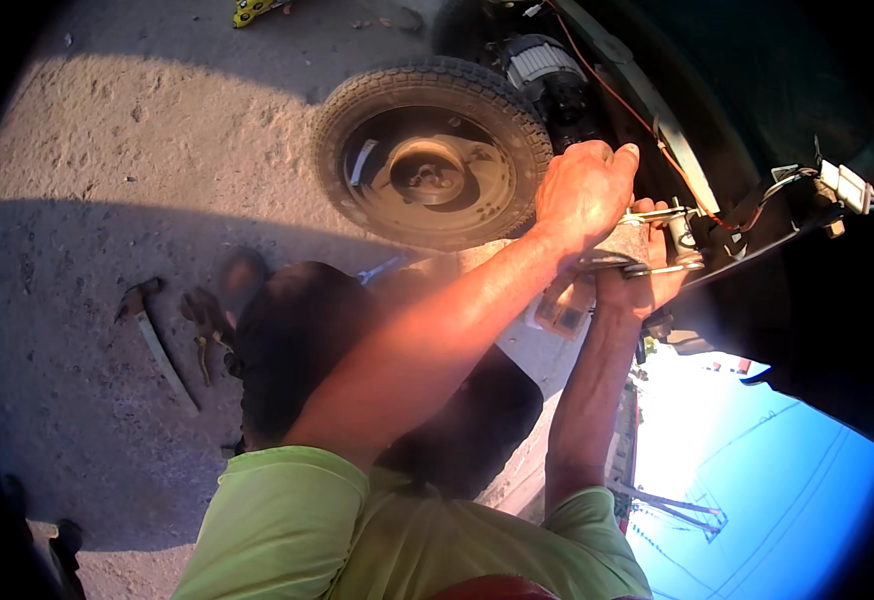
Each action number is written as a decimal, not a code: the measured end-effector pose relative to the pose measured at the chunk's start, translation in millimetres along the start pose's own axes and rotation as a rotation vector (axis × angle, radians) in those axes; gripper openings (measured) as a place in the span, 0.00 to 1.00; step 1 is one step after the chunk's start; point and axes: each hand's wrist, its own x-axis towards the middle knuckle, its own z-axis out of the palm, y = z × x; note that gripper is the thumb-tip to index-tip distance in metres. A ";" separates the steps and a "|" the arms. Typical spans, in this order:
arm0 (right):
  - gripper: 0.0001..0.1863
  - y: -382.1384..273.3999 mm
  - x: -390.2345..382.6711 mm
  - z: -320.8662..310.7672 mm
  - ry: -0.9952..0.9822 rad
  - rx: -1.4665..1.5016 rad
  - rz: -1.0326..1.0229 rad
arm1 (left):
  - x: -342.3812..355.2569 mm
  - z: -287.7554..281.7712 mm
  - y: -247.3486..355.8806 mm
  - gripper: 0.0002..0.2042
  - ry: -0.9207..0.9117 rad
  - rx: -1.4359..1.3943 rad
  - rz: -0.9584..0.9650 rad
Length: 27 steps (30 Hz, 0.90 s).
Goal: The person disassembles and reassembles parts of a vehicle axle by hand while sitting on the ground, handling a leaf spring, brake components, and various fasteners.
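Observation:
My left hand (587,195) is closed in a fist at the vehicle's underside, thumb at the top; what its fingers grip is hidden. Just below and to the right, my right hand (647,285) reaches up with curled fingers around a metal bracket (669,267) with rods and round ends. Part of this bracket is covered by my hands, which nearly touch. Left of them is a dusty wheel (432,120) with a treaded tyre. A finned electric motor (542,65) sits above my left hand, beside the tyre.
A claw hammer (162,355) and pliers (204,330) lie on the rough ground at the left, near my dark-clothed knee (307,310). An orange-red wire (622,100) runs along the frame to my hands. A white connector (844,187) hangs at the right.

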 end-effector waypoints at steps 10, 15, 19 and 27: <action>0.30 6.9 4.2 -8.5 0.097 -0.036 -0.121 | -8.8 -19.2 27.0 0.21 -0.039 0.150 0.005; 0.33 7.6 6.2 -12.0 0.011 0.000 -0.119 | -11.2 -26.0 26.5 0.19 -0.080 0.113 0.083; 0.37 3.8 6.9 -12.3 -0.011 -0.009 -0.113 | -26.4 -34.0 42.8 0.20 -0.144 -0.059 -0.006; 0.34 15.3 14.5 -17.5 0.026 0.012 -0.097 | -65.1 -62.1 56.6 0.21 -0.048 -0.078 -0.024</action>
